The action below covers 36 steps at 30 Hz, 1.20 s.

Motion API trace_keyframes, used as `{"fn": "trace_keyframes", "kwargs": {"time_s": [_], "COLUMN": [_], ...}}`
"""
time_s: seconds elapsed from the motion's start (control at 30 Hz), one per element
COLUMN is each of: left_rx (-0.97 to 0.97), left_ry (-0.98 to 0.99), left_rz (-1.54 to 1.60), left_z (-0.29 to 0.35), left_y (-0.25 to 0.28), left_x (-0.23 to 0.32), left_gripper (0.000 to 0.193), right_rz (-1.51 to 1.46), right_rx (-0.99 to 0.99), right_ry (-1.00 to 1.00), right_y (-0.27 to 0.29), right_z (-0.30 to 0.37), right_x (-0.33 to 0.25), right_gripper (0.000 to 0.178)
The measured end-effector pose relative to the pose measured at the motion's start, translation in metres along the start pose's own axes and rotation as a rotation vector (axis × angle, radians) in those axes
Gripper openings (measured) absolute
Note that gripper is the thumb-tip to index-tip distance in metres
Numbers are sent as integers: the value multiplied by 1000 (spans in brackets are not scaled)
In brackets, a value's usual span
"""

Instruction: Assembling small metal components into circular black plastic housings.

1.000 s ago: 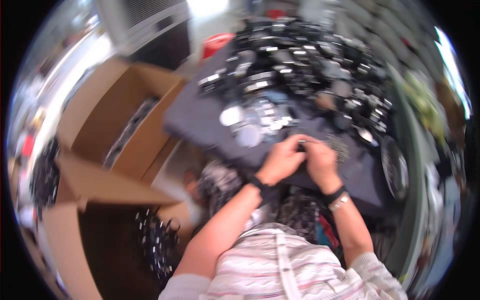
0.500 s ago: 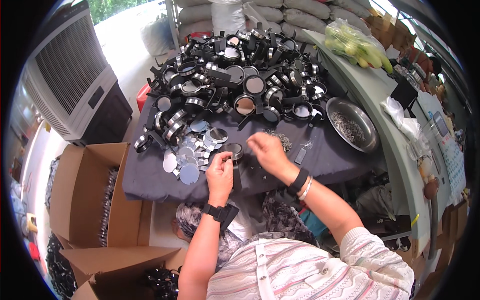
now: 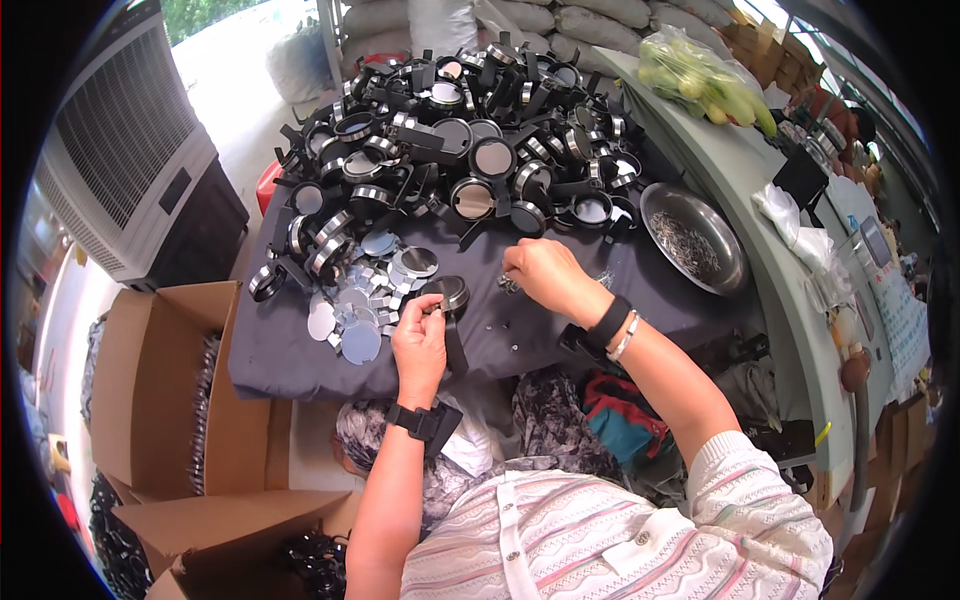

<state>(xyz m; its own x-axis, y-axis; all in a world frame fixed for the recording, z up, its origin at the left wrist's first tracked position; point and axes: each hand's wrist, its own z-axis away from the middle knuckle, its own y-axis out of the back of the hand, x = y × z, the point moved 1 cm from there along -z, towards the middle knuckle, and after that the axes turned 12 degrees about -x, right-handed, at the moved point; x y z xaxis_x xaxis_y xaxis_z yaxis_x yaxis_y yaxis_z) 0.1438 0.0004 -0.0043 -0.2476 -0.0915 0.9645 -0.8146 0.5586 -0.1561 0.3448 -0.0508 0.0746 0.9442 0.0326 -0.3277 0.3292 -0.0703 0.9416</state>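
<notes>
My left hand (image 3: pixel 419 342) is closed at the front of the dark-covered table, gripping a round black piece with a silver rim (image 3: pixel 453 292). Its flat black arm hangs down toward the table edge. My right hand (image 3: pixel 548 276) is to the right of it, fingers pinched together over a small heap of tiny metal parts (image 3: pixel 508 284); whatever is between the fingertips is hidden. Just left of my left hand lie loose silver discs (image 3: pixel 361 342) and small metal plates. Behind both hands rises a big pile of similar round black pieces (image 3: pixel 493 158).
A steel bowl (image 3: pixel 735 262) with small metal parts sits at the table's right. Beyond it runs a pale green counter (image 3: pixel 775 230) bearing a bag of vegetables (image 3: pixel 690 85). At left are an open cardboard box (image 3: pixel 150 390) and a large air cooler (image 3: pixel 125 150). Sacks (image 3: pixel 600 20) are stacked behind.
My right hand has moved onto the heap of tiny parts, covering most of it. My left hand still holds the round piece. The whole view has shifted slightly.
</notes>
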Motion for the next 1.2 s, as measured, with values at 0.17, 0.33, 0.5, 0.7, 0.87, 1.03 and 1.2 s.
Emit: {"fn": "trace_keyframes", "kwargs": {"time_s": [0.17,0.33,0.5,0.7,0.87,1.03,1.2], "left_rx": [-5,7,1,22,-15,-79,-43], "left_ry": [32,23,24,-22,54,22,84], "left_rz": [-12,-11,-17,-12,23,48,84], "left_z": [0,0,0,-5,-9,-13,-9], "left_y": [-4,-5,-4,-8,-18,-15,-18], "left_x": [7,10,9,3,1,0,7], "left_gripper": [17,16,16,16,14,16,12], "right_rz": [114,243,192,-236,-286,-194,-106], "right_rx": [13,86,46,233,294,368,454], "right_ry": [34,-67,-141,-46,190,393,461], "right_y": [-17,-33,-34,-18,-20,-34,-42], "right_z": [10,9,6,21,27,18,8], "right_x": [6,5,8,1,-27,-41,-44], "right_gripper": [11,12,8,5,9,13,15]}}
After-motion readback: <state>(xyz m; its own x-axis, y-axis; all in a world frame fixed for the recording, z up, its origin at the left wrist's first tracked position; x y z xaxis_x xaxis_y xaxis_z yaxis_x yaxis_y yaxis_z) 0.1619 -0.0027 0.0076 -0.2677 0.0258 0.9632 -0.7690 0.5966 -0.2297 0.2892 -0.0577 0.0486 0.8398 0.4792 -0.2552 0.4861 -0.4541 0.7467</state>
